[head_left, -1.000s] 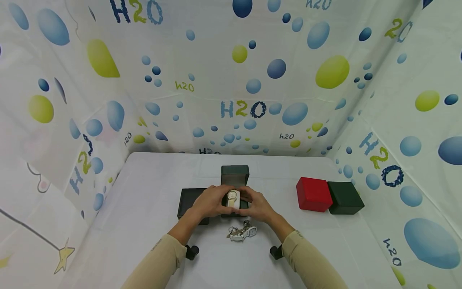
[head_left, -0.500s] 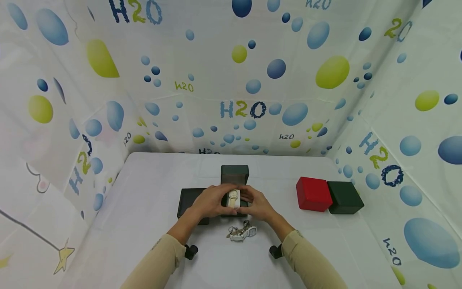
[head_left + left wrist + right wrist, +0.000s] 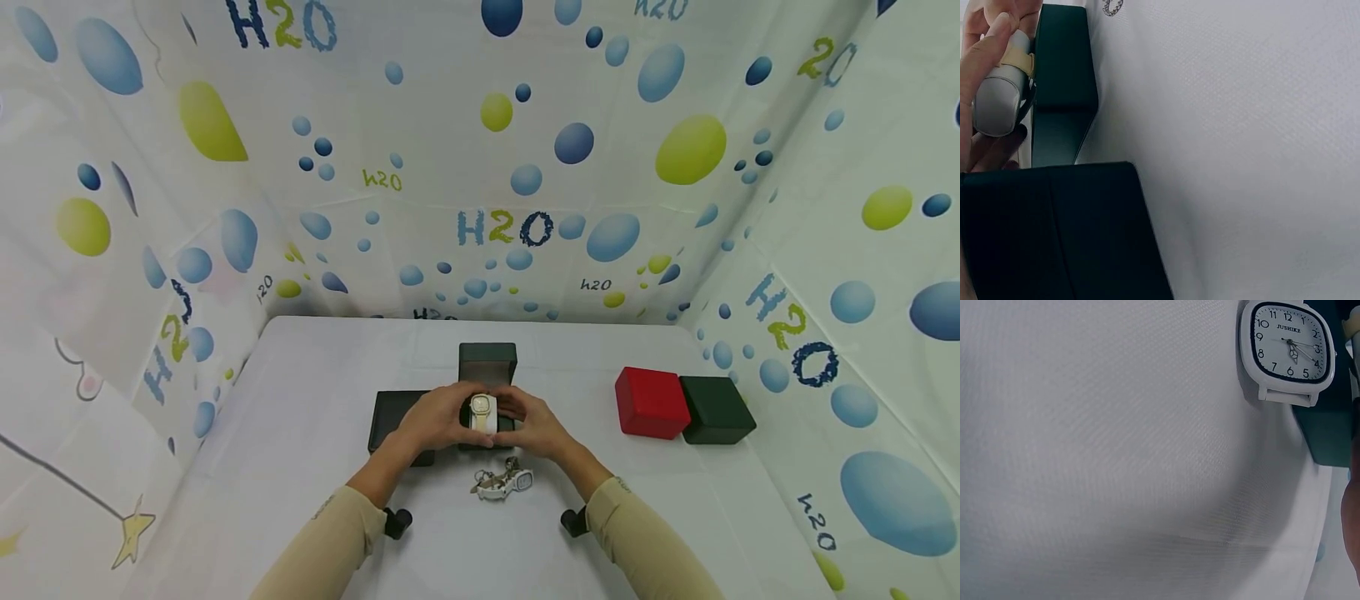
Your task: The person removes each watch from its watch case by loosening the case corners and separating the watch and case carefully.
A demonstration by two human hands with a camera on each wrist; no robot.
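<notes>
A cream-strapped wristwatch [image 3: 482, 406] is wrapped round a pale watch cushion [image 3: 997, 105]. My left hand [image 3: 441, 419] grips it from the left, its thumb along the near side. From the right, my right hand [image 3: 538, 427] holds the other end between thumb and fingers. Both hands are over the base of an open dark green watch box [image 3: 487, 364], whose lid stands up behind them. The box's interior is mostly hidden by the hands. Just in front of it lie a white square-faced watch [image 3: 1289, 345] and other watches [image 3: 487, 483] in a small heap.
A black box [image 3: 390, 417] sits left of the open one, partly under my left forearm. Toward the right side of the white table [image 3: 315, 358], a red box [image 3: 652, 404] and a closed dark green box [image 3: 717, 411] stand side by side.
The wristwatch and cushion have tipped and shifted slightly between the fingers, a little right and then back left. Both hands stay in nearly the same place, and the boxes have not moved.
</notes>
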